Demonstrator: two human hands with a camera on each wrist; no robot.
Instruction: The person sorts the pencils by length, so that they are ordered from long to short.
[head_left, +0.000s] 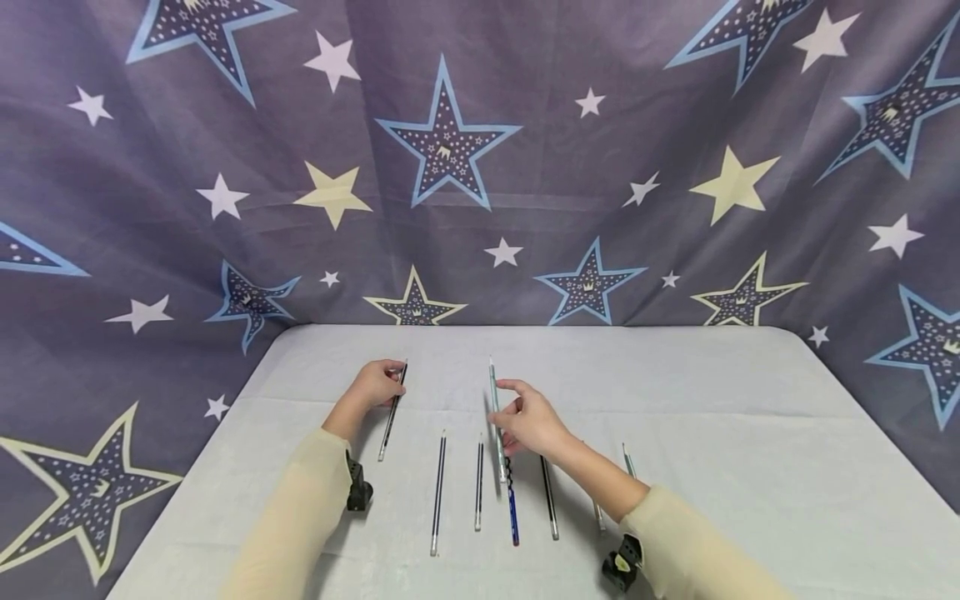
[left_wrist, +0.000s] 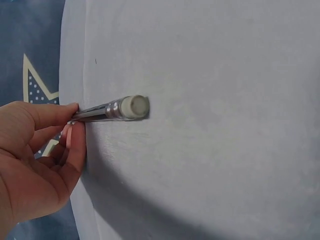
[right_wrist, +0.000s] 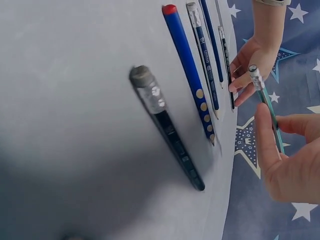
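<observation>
My left hand (head_left: 377, 385) pinches a black pencil (head_left: 389, 427) near its upper end, at the left of the table. In the left wrist view the pencil's pale eraser end (left_wrist: 135, 107) points toward the camera, with thumb and fingertips behind it. Near the middle, my right hand (head_left: 534, 423) holds a light green pencil (head_left: 496, 408) between thumb and fingers, its tip pointing away. The right wrist view shows this pencil's silver ferrule (right_wrist: 256, 80) sticking out above the fingers. Below the right hand lies a blue pencil (head_left: 513, 517) with dots and a red end, partly overlapped by the held pencil.
Two dark blue pencils (head_left: 438, 492) (head_left: 479, 483) lie between the hands on the white-covered table (head_left: 300, 533). A black pencil (head_left: 550, 500) lies beside the right forearm, which partly covers another pencil (head_left: 599, 518) and a green one (head_left: 628, 460). A star-patterned curtain (head_left: 525, 200) hangs behind.
</observation>
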